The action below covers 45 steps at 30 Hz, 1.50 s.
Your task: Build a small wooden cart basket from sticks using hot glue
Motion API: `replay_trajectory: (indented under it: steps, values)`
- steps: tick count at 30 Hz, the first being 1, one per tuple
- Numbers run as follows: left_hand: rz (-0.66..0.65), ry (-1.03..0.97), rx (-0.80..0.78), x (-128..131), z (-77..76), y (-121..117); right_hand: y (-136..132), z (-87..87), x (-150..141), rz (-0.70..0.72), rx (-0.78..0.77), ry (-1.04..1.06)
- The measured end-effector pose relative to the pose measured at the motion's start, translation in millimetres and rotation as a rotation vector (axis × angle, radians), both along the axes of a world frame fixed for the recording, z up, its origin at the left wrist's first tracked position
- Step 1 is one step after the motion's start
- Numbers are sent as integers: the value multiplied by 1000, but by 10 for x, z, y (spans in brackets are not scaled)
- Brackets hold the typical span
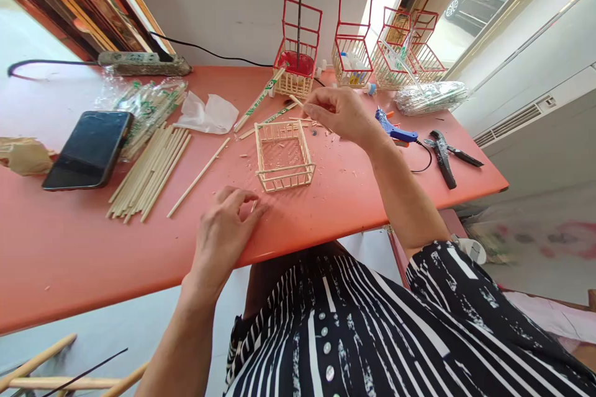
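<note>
A small square basket frame (285,181) made of pale wooden sticks stands on the table, with rails on short uprights and an open middle. My right hand (342,113) is raised beyond its far right corner, fingertips pinched on a short wooden stick (296,101). Near the frame's front left corner, my left hand (226,223) rests low at the table. A short stick piece (254,205) shows between its thumb and index finger. Wood crumbs and offcuts lie in and around the frame. One long stick (198,177) lies left of it.
A bundle of sticks (149,173) and a phone (88,149) lie left. Behind stand several red-trimmed baskets (352,59). A blue glue gun (395,130) and black-handled pliers (444,158) lie right. The red table's (116,267) front edge is close to my body.
</note>
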State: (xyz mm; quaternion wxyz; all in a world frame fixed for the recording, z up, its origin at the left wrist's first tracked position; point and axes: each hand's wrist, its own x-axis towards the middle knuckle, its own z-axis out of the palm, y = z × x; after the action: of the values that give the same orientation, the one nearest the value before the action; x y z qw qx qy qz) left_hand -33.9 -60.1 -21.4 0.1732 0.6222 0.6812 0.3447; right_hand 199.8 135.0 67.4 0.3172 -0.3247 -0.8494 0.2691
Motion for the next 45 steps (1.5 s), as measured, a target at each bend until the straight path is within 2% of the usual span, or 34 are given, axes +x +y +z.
replay_trajectory:
  steps: [4, 8, 18, 22, 25, 27, 29, 33, 35, 38, 40, 45]
  values:
    - [-67, 87, -56, -15, -69, -3, 134, -365, 158, -117, -89, 157]
    - [-76, 126, -66, -14, -72, 29, 142, -566, 219, -177, -150, 203]
    - [-73, 181, -104, -140, -46, 20, 77, -606, 155, -197, -138, 116]
    - [-90, 153, -104, -155, -29, 49, 47, -610, 126, -190, -192, 137]
    - [-23, 75, -71, -209, -37, 107, 33, -627, 93, -198, -258, 182]
    - [55, -28, -58, -268, -34, 175, 28, -647, 64, -223, -285, 197]
    - [109, -261, -69, -329, -10, 266, 23, -670, 35, -263, -287, 197]
    - [79, -1078, -147, -417, 111, 489, -6, -708, 5, -312, -276, 198]
    - [88, -1306, -165, -439, 197, 612, -32, -716, 7, -315, -275, 199]
    - [135, -1491, -208, -447, 316, 814, -70, -720, 15, -314, -276, 186]
    - [138, -1532, -204, -438, 363, 955, -85, -724, 16, -325, -271, 175]
    - [91, -1535, -202, -395, 340, 1217, -85, -753, 15, -376, -249, 151]
